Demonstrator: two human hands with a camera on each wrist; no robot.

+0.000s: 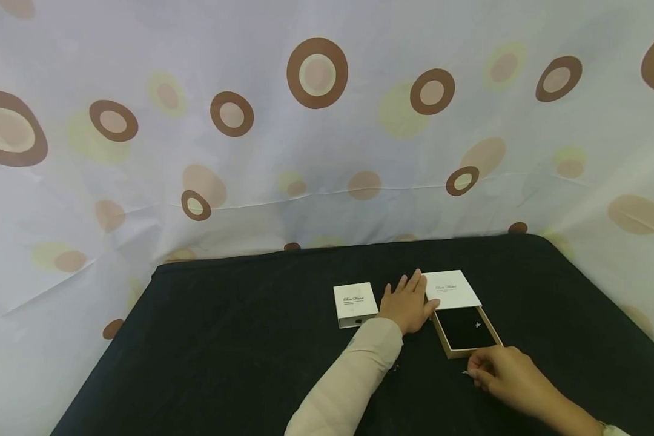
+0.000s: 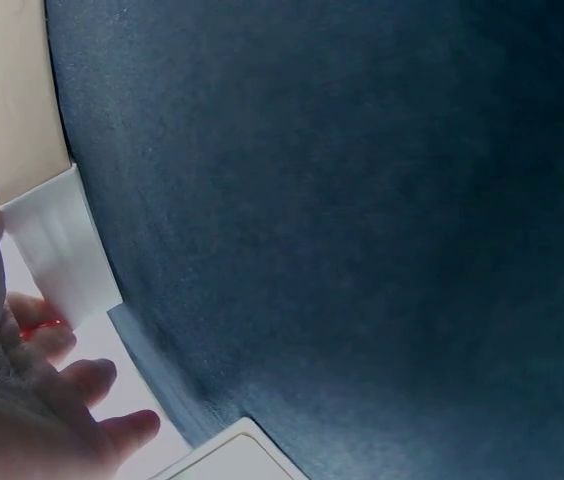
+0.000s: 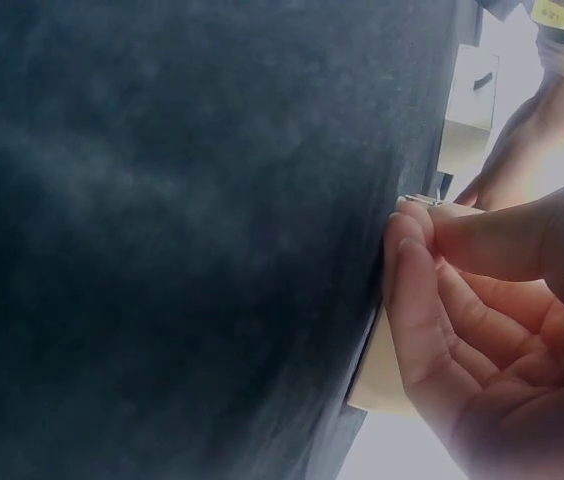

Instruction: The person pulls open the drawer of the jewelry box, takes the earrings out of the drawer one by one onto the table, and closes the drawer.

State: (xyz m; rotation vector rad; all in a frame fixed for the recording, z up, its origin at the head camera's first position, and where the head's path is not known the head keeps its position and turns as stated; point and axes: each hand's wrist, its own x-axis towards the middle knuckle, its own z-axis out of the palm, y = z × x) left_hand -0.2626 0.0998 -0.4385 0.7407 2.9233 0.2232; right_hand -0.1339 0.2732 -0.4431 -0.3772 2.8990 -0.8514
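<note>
Lower right of frame: right hand (image 1: pixel 504 372) angled inward, fingers curled, pinching small silvery piece (image 1: pixel 465 372). Below centre: left hand (image 1: pixel 406 307), fingers extended, against white box sleeve (image 1: pixel 451 289).

Backdrop: white printed curtain (image 1: pixel 272 151), spanning the full width behind the table and running along both its sides. Pattern consists of brown-ringed ovals (image 1: pixel 317 72), tan discs (image 1: pixel 364 185) and pale yellow spots (image 1: pixel 403 112). Creases are visible, including a long horizontal one. Furniture: one table (image 1: pixel 223 339) under black cloth, far right corner rounded. Lighting: soft in the head view; white glare at the wrist views' edges.
</note>
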